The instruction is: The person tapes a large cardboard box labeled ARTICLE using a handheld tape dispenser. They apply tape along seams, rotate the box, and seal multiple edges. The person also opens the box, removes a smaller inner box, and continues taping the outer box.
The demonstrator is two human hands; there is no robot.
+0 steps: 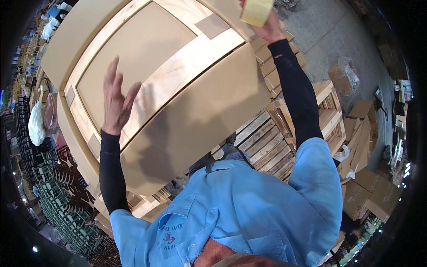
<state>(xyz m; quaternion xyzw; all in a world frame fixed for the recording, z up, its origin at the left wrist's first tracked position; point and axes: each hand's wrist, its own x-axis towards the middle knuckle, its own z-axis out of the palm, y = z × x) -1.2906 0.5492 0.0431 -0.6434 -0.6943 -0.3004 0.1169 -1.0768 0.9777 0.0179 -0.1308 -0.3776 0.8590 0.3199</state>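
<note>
Spreading ahead of the left hand (118,100) and across toward the right hand (269,29), a large cardboard carton (200,120) is the biggest thing here, its broad near flap sloping out to the right of the left wrist and toward the body. Set in its opening, under the left hand, is a pale wooden frame (178,66) around a brown inner panel (138,49). The frame's long axis slants from beside the left wrist, away and rightward, to a corner just short of the right hand; the left hand is the nearer to its middle, the right hand the nearer to that far corner. A slatted pallet (262,138) lies on the body side of the right hand, lower than the carton's flap and left of the right forearm. The left hand is spread wide, thumb apart from the fingers, with nothing in it; whether it touches the frame or hangs over it, I cannot tell. A brown square patch (213,26) marks the frame's corner, just left of the right hand. Smallest in bulk is a yellowish tape roll (257,12), gripped in the right hand beyond that corner, some of the fingers cut off by the upper edge of the view
</note>
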